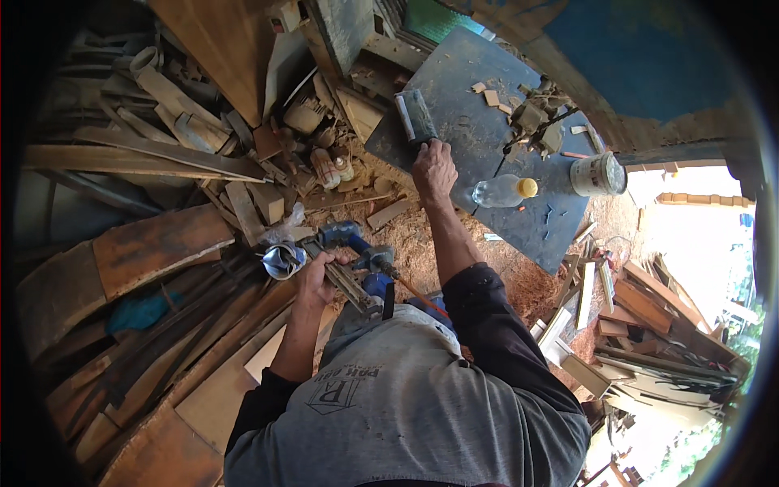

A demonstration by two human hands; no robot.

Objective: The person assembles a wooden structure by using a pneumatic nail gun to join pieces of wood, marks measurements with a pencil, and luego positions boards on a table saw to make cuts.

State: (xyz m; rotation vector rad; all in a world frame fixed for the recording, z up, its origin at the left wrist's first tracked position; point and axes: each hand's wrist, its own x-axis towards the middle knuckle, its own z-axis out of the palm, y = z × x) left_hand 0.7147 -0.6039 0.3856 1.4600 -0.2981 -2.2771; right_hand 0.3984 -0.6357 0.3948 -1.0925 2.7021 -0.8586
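Note:
My left hand [315, 280] is closed round the long metal magazine of a blue pneumatic nail gun [345, 235], held close to my waist. An orange air hose [422, 299] runs from near the tool down past my shirt. My right arm stretches forward over the dark tabletop [454, 89]. There the fingers of my right hand [436, 169] are curled at the near end of a small oblong box [415, 116], dark at that end with a pale, shiny face. The fingertips are partly hidden by the back of the hand.
A clear bottle with a yellow cap [503, 191] and a white tub [598, 174] stand right of my right hand. Wood blocks [531, 118] lie farther back. Scrap boards [154, 154] crowd the left; offcuts [649, 316] are heaped at right. Sawdust [418, 243] covers the floor.

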